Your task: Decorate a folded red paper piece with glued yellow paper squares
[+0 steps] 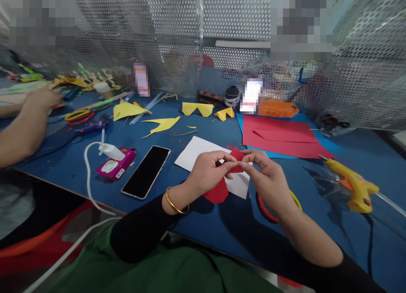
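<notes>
Grip closed to a pinch in both left hand (209, 168) and right hand (268, 176), with thumb and forefinger tips together over red paper (218, 194) and a tiny yellow bit (238, 163) between; probably held so for fine control. Just beneath, a white sheet (192, 153), perhaps as a work pad on the blue table (177, 141). At five o'clock from the pinch, partly hidden by the right hand, red and yellow loops (264, 212), maybe scissor handles. At nine, a dark phone (146, 172) lying flat. At three, a yellow glue gun (357, 183), apparently laid within easy right-hand reach. At two, red sheets (279, 136) over blue sheets (275, 154). Toward eleven, yellow glasses-shaped cut-outs (198, 109). Farther, near twelve, a lit phone (251, 96) propped upright, likely for easy viewing.
</notes>
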Available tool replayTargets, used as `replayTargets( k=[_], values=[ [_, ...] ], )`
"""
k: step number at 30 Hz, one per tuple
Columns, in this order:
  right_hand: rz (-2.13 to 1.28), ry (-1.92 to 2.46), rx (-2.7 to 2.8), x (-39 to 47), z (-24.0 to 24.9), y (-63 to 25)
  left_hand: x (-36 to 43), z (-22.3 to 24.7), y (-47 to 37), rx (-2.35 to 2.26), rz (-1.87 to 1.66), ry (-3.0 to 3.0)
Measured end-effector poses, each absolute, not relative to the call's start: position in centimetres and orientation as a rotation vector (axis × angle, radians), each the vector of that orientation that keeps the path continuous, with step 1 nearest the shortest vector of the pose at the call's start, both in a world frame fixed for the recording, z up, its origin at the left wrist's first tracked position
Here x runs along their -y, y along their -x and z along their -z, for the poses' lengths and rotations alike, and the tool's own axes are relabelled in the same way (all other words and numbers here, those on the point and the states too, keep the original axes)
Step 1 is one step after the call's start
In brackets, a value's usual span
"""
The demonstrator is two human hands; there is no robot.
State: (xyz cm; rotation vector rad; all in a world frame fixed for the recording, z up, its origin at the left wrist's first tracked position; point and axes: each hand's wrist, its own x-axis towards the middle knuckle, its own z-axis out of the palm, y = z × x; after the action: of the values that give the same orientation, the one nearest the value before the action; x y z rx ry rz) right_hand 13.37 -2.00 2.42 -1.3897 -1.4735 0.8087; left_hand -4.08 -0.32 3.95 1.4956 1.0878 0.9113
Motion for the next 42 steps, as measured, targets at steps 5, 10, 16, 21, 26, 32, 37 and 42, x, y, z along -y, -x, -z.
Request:
replayTargets(
  k=[5, 10, 16, 21, 26, 32, 37, 42],
  values=[
    [-1.011, 1.404, 1.323, 1.5, -2.7, -14.6, 0.1, -4.1, 4.2, -1.083, -0.955, -1.427],
    [-1.168, 1.374, 1.263, 1.6, -3.5, -14.9, 0.0, -3.9, 4.2, -1.111, -0.99, -1.428],
    [-1.194, 1.414, 1.321, 1.7, -3.7, -14.5, 0.0, -3.8, 4.1, -1.087, -0.975, -1.438],
    [-1.096, 1.432, 1.355, 1.8, -3.7, -14.0, -0.1, -3.7, 4.2, -1.06, -0.949, -1.456],
    [-1.001, 1.441, 1.372, 2.0, -3.8, -13.7, -0.2, -3.0, 4.2, -1.002, -1.04, -1.379],
    [-0.954, 1.455, 1.456, 2.3, -3.9, -13.6, 0.0, -3.3, 4.1, -1.042, -1.056, -1.279],
    [-0.629, 1.405, 1.529, 2.7, -3.9, -13.8, 0.3, -3.5, 4.0, -1.039, -1.004, -1.365],
    [-0.568, 1.376, 1.538, 2.7, -3.5, -13.7, 0.4, -3.4, 3.7, -1.016, -0.967, -1.399]
  ],
)
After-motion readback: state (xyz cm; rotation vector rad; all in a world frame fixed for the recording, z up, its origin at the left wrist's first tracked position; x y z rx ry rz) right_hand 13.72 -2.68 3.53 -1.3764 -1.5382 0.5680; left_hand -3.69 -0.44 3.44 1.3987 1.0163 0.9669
